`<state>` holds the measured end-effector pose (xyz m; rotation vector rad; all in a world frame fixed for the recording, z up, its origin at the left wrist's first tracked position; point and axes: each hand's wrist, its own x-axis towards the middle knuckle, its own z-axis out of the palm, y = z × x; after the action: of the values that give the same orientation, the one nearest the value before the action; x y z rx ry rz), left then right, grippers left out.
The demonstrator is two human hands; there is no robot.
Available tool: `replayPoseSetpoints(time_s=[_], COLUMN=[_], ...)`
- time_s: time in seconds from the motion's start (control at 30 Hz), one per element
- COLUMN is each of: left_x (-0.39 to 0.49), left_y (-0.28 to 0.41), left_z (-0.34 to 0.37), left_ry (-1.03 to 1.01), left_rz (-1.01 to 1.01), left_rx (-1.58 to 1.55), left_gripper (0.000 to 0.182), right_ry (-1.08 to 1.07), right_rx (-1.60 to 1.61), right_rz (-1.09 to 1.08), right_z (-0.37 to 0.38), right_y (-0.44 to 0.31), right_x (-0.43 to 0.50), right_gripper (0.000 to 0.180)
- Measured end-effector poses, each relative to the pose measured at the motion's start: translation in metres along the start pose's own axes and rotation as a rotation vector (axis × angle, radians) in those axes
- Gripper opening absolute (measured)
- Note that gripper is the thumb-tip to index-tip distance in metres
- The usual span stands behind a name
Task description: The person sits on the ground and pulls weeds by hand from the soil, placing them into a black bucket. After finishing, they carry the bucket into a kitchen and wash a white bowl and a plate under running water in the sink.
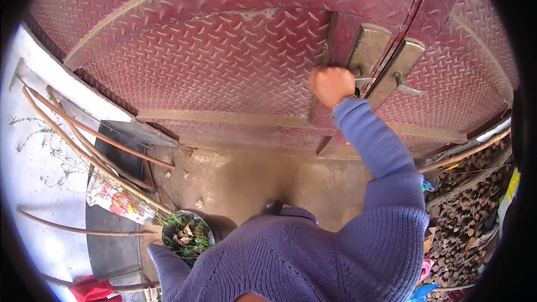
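Red double doors of embossed metal plate point(235, 63) stand before me. My right hand point(332, 86) is closed like a fist at the left leaf, beside the lever handle point(363, 74) on its worn metal plate point(369, 48). Whether the fingers grip the lever or something else is hidden behind the back of the hand. A second lever handle point(409, 86) sits on the right leaf, untouched. The two leaves meet at a narrow seam. My left hand is out of view; only its knitted sleeve point(170, 266) shows at lower left, near a bucket of green plants point(188, 235).
Long wooden poles point(84, 151) lean on the white wall at left, above a printed sack point(119, 201). A red cloth point(94, 288) hangs at lower left. Stacked firewood point(461, 218) lies at right, with a blue plastic bag point(423, 291) near it. Concrete floor point(251, 176) runs along the doors.
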<state>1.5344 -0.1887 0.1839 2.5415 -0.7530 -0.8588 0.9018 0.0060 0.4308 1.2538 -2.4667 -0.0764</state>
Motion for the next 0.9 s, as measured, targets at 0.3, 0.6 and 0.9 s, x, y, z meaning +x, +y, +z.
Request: replayPoseSetpoints(time_s=[0.3, 0.6, 0.9], left_x=[0.012, 0.017, -0.004], left_y=[-0.049, -0.076, -0.157], left_z=[-0.037, -0.065, -0.088], left_ry=[0.090, 0.195, 0.371], left_rz=[-0.135, -0.219, -0.413], left_rx=[-0.276, -0.464, -0.791], left_gripper=[0.041, 0.039, 0.038], right_ry=[1.131, 0.358, 0.469], right_rx=[1.266, 1.228, 1.691], right_rz=[0.344, 0.882, 1.084], right_z=[-0.018, 0.078, 0.138], right_y=[0.026, 0.037, 0.050], right_x=[-0.047, -0.058, -0.021], right_gripper=[0.011, 0.037, 0.025])
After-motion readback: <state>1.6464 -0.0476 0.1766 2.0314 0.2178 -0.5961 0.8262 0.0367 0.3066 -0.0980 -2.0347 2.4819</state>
